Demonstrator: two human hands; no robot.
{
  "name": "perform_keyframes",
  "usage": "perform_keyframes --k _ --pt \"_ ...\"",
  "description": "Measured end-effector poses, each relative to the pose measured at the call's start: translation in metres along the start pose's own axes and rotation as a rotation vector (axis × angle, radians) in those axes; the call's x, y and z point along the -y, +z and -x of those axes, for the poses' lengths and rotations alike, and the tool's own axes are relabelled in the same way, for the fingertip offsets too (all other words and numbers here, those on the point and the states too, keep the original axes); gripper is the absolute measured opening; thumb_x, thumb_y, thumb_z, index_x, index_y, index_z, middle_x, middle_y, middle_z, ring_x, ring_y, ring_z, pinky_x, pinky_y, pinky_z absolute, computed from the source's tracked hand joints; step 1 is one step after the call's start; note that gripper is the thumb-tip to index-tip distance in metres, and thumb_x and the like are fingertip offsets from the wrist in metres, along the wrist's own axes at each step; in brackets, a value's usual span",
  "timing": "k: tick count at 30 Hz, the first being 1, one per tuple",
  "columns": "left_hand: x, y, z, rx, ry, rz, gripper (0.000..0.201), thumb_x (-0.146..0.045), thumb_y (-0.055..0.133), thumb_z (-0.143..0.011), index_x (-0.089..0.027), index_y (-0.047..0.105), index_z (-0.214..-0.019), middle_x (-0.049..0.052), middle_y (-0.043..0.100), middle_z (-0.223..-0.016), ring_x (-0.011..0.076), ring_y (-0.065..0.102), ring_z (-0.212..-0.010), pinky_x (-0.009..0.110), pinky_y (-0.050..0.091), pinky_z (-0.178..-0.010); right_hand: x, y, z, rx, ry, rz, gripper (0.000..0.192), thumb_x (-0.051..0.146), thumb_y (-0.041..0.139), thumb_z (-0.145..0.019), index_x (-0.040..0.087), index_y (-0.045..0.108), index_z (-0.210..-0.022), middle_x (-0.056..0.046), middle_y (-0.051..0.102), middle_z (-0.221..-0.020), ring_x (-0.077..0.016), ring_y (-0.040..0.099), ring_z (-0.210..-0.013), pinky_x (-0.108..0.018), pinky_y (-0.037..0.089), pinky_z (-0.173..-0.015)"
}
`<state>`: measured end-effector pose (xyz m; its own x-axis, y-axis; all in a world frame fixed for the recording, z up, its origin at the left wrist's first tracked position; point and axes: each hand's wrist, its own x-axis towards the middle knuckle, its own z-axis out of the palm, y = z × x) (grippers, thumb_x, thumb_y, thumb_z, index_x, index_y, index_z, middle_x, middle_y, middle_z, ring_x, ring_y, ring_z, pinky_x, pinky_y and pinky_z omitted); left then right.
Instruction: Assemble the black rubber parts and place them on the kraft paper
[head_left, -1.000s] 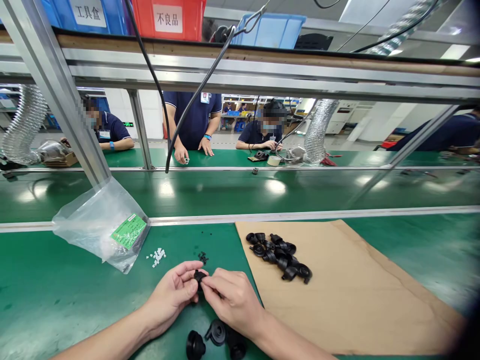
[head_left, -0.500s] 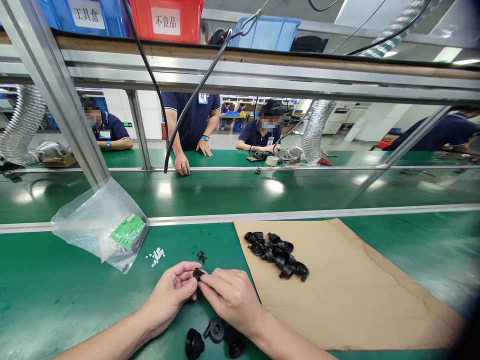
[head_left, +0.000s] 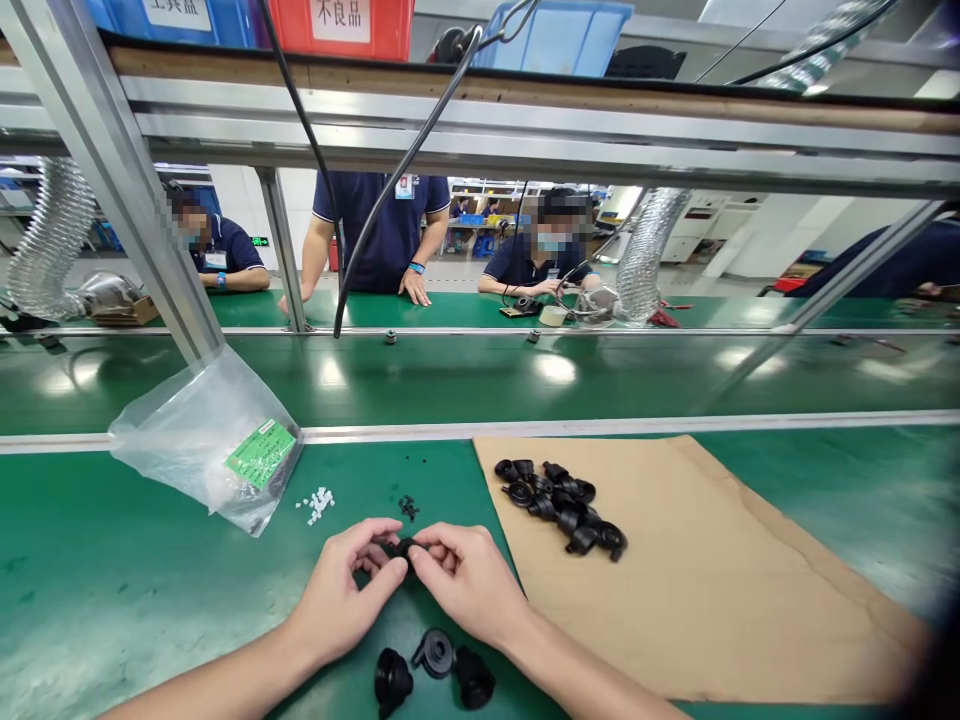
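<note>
My left hand (head_left: 341,595) and my right hand (head_left: 469,580) meet at the fingertips over the green bench, both pinching one small black plastic part (head_left: 405,549). Most of that part is hidden by my fingers. Three more black round parts (head_left: 435,672) lie on the mat just below my wrists. A heap of several black parts (head_left: 564,505) rests on the brown paper sheet (head_left: 697,590) to the right of my hands. Small black bits (head_left: 408,506) and small white bits (head_left: 316,505) lie just beyond my hands.
A clear plastic bag (head_left: 202,440) with a green label leans against an aluminium post (head_left: 120,190) at the left. A green conveyor belt (head_left: 480,375) runs behind the bench; three people work on its far side. Black cables (head_left: 390,190) hang from the shelf with coloured bins.
My hands stay joined on the black part and my fingers have shifted around it. The standing person across the belt has pulled a hand back, leaving a small part on the belt edge.
</note>
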<state>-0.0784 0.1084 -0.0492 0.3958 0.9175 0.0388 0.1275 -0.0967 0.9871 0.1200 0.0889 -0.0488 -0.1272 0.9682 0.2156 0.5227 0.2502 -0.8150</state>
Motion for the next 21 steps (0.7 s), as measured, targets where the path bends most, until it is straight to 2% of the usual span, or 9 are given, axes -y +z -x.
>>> perform_keyframes --k 8,13,21 --pt "-0.0084 0.0020 -0.0009 -0.003 0.022 -0.181 0.016 -0.026 0.064 -0.090 -0.019 0.071 -0.103 0.004 0.075 -0.083 0.0181 0.065 -0.069 0.026 0.048 -0.061 0.0051 -0.0008 0.0019 0.034 -0.039 -0.011 0.018 0.028 0.061 -0.095 0.021 0.078 -0.092 0.004 0.059 -0.059 -0.0115 0.047 -0.050 -0.023 0.036 -0.050" --pt "-0.0079 0.0026 -0.0004 -0.015 0.014 -0.169 0.012 -0.024 0.061 -0.087 -0.019 0.068 -0.096 0.002 0.070 -0.079 0.0162 0.061 -0.067 0.025 0.047 -0.062 0.0060 0.0002 0.0028 0.051 -0.052 0.036 0.016 0.025 0.063 -0.091 0.021 0.078 -0.095 0.004 0.062 -0.062 -0.0112 0.051 -0.052 -0.022 0.040 -0.053" --pt "-0.0033 0.0029 -0.0014 -0.025 0.008 -0.169 0.011 -0.020 0.061 -0.084 -0.018 0.067 -0.093 0.000 0.067 -0.074 0.0151 0.057 -0.064 0.024 0.044 -0.060 0.0036 0.0033 0.0013 0.033 -0.036 0.053 0.013 0.023 0.066 -0.086 0.022 0.077 -0.092 0.005 0.061 -0.059 -0.0112 0.051 -0.051 -0.022 0.040 -0.053"
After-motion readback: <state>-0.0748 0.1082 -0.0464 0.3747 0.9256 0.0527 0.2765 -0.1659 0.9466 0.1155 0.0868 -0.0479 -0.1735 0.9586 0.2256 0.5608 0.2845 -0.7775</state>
